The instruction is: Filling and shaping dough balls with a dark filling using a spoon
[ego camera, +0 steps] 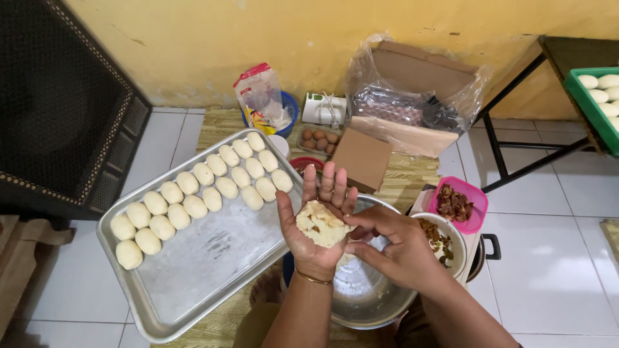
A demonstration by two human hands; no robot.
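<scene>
The left hand (317, 222) lay palm up with its fingers spread nearly flat, cradling a flattened round of pale dough (322, 224) with a speck of brown filling in it; the right hand (391, 240) had its fingers curled, the tips pinching the round's right edge; both were above a large steel mixing bowl (371, 290), whose inside the arms partly hid. To the left sat a rectangular metal baking tray (213, 258) bearing two rows of smooth oval dough pieces (193, 193); to the right stood a white bowl of dark chopped filling (442, 240) and a pink plastic tub of browned bits (459, 203); a green crate (590, 109) was cut off at the frame's edge.
</scene>
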